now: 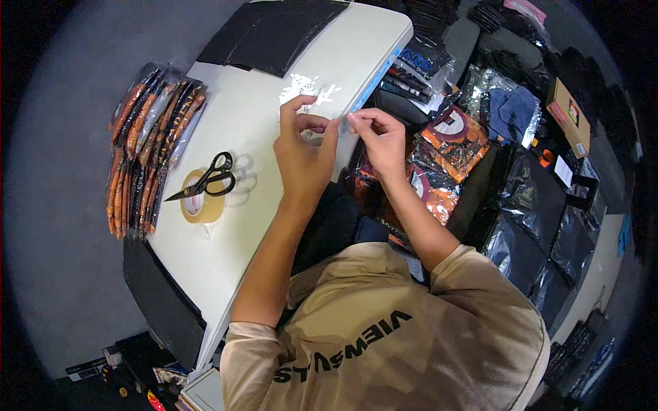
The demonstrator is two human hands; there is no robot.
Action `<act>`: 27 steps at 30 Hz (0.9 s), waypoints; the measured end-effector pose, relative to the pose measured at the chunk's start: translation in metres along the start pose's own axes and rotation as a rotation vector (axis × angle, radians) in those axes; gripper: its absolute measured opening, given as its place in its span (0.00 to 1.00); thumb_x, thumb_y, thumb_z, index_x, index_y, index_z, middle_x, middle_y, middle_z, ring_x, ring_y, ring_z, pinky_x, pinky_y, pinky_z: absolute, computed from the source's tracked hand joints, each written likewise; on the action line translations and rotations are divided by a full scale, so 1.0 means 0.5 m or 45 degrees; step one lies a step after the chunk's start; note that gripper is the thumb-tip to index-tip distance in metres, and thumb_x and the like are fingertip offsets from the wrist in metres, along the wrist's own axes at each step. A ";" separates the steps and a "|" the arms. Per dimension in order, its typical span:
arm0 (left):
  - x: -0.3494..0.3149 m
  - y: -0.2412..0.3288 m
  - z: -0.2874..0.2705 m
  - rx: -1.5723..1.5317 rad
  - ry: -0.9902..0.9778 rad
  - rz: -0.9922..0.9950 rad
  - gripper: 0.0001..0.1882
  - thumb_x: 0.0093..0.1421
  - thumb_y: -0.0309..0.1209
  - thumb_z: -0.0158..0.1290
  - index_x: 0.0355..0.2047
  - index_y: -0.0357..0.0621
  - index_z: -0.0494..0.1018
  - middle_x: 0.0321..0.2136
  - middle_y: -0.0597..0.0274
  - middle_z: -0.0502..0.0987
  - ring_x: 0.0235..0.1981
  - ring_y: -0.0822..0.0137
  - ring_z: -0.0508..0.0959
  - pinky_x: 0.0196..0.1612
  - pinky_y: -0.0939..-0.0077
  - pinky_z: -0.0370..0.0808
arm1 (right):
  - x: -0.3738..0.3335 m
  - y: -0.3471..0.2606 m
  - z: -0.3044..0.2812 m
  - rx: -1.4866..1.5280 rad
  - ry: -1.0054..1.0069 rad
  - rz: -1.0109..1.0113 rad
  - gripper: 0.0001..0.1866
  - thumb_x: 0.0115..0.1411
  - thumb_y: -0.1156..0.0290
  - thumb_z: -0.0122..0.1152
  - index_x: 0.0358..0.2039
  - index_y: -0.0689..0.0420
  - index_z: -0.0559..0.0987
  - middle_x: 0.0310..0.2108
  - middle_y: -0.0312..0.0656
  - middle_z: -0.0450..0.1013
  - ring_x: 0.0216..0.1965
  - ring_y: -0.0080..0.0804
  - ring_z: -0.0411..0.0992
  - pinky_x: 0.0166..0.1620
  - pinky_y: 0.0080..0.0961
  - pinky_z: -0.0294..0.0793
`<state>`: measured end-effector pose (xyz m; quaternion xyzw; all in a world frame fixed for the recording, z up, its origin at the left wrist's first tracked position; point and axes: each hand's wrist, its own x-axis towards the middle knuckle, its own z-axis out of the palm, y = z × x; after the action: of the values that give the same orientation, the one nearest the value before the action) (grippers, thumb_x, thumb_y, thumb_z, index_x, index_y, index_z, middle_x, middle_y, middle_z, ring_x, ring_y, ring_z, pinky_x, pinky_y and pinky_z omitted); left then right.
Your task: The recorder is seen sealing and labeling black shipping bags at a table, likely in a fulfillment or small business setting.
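Note:
Above the right edge of the white table (264,116), my two hands work close together with fingertips almost meeting. My left hand (301,154) is bent into a pinch, thumb against a curled finger. Thumb and forefinger of my right hand (385,145) are pressed together too. Whatever lies between the fingertips is too small and pale to make out. Just beyond my left fingers is a heap of small white strips (300,87). Black-handled scissors (204,181) rest across a roll of clear yellowish tape (205,207), left of my left forearm.
Bagged orange and black garments (154,130) lie stacked along the table's left edge. Dark flat sheets (271,34) cover its far end. More bagged orange garments (456,140), a blue cloth (513,113), a cardboard box (569,118) and black plastic packages (531,198) crowd the right side.

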<state>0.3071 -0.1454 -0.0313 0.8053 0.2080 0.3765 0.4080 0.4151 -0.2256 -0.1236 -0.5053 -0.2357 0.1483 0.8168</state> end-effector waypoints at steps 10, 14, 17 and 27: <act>0.008 0.006 -0.012 0.196 -0.117 -0.059 0.25 0.62 0.23 0.67 0.57 0.44 0.70 0.31 0.55 0.86 0.35 0.71 0.85 0.36 0.73 0.80 | -0.010 -0.020 0.013 -0.107 0.196 -0.079 0.08 0.67 0.72 0.72 0.39 0.65 0.88 0.28 0.32 0.80 0.31 0.14 0.72 0.37 0.17 0.70; 0.041 0.004 -0.030 0.602 -0.079 0.238 0.27 0.62 0.25 0.68 0.58 0.44 0.71 0.32 0.55 0.86 0.36 0.70 0.85 0.39 0.70 0.80 | 0.006 -0.033 -0.007 -0.245 0.225 -0.269 0.05 0.64 0.75 0.74 0.36 0.64 0.89 0.28 0.35 0.81 0.30 0.17 0.72 0.36 0.19 0.70; 0.065 -0.007 -0.041 0.303 -0.056 0.158 0.29 0.60 0.26 0.70 0.60 0.43 0.71 0.34 0.54 0.86 0.38 0.70 0.85 0.42 0.69 0.80 | 0.020 -0.042 -0.013 -0.371 0.197 -0.388 0.03 0.60 0.75 0.75 0.33 0.60 0.89 0.27 0.39 0.82 0.28 0.24 0.73 0.36 0.24 0.71; 0.089 0.022 -0.026 0.154 -0.391 0.085 0.43 0.58 0.18 0.67 0.70 0.44 0.59 0.35 0.57 0.86 0.36 0.69 0.85 0.44 0.76 0.82 | 0.043 -0.064 -0.024 -0.754 -0.019 -0.678 0.03 0.57 0.73 0.76 0.33 0.54 0.90 0.25 0.36 0.81 0.28 0.28 0.73 0.40 0.28 0.71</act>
<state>0.3255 -0.1170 0.0020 0.8829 0.1386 0.2493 0.3731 0.4399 -0.2384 -0.0942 -0.6389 -0.3971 -0.1395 0.6439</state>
